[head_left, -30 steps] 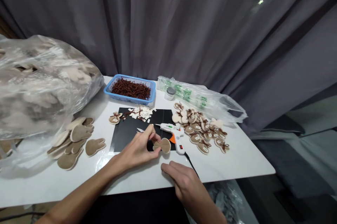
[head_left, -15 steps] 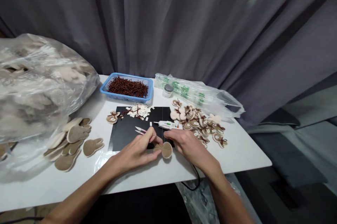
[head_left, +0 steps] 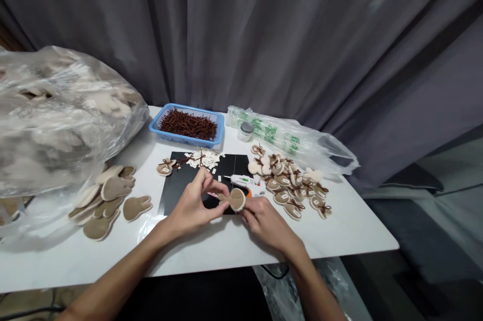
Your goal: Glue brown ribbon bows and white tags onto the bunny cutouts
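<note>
A tan, rabbit-shaped plush piece (head_left: 237,200) with a pale edge is held over the front of a black mat (head_left: 177,187). My left hand (head_left: 198,205) pinches it by its ear end between thumb and fingers. On the other side, my right hand (head_left: 266,220) has curled fingers closed at the rounded edge of the same piece. Just beyond lies a white glue gun (head_left: 243,180) with an orange trigger, touched by neither hand. Small white labels (head_left: 206,157) are heaped at the back of the mat. My left hand mostly hides the pink-handled snips.
Finished plush pieces with brown bows (head_left: 287,180) are piled at right. Plain rabbit pieces (head_left: 113,195) lie at left, beside a bulging clear bag (head_left: 68,125). Behind stand a blue basket (head_left: 221,132) of brown bows, a grey-lidded jar (head_left: 245,132) and a clear plastic bag (head_left: 320,147).
My right hand has moved from beside the glue gun to the plush piece's right edge. My left hand has raised the piece slightly. The whole view has shifted a little.
</note>
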The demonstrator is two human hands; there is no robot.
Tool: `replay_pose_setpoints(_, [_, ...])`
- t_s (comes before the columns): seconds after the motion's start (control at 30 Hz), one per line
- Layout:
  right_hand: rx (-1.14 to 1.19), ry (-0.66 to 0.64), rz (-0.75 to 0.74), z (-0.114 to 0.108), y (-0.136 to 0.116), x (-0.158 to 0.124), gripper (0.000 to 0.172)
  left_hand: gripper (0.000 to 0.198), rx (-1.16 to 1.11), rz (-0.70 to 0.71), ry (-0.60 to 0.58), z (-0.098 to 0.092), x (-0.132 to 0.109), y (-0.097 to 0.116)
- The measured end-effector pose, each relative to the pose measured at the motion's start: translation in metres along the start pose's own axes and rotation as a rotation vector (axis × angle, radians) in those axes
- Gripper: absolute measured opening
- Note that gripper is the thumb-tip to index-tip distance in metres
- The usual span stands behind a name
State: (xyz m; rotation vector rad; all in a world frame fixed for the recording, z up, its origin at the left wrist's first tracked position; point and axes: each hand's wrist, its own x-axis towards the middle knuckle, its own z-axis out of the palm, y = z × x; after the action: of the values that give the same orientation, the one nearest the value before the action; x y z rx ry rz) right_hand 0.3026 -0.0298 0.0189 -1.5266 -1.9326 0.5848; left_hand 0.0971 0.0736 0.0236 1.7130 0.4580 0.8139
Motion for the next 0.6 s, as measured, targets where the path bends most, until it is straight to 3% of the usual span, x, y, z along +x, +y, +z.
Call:
replay_pose_setpoints(0.1, [0.003, 0.050, -0.055, 0.016, -0.008, -0.016, 0.028, 0.052, -0.003, -0.030, 0.039, 0.003, 0.002, -0.001])
replay_pose_setpoints(0.27, [-0.065, 0.095, -0.125, 0.018, -0.024, -0.035, 0.030, 0.051, 0.081, -0.019, -0.038, 0.008, 0.006, 0.001])
replay_pose_setpoints(0.37, [-0.142, 0.046, -0.131, 0.000, -0.029, -0.033, 0.037, 0.047, 0.119, -0.020, -0.086, 0.011, 0.009, 0.003])
replay_pose_setpoints(0.47, [-0.225, -0.081, -0.105, -0.027, -0.031, -0.016, 0.046, 0.045, 0.149, -0.041, -0.126, 0.012, 0.011, 0.003])
replay_pose_setpoints(0.6, [-0.336, -0.190, -0.077, -0.058, -0.023, 0.022, 0.035, 0.046, 0.167, -0.059, -0.159, 0.012, 0.015, 0.005])
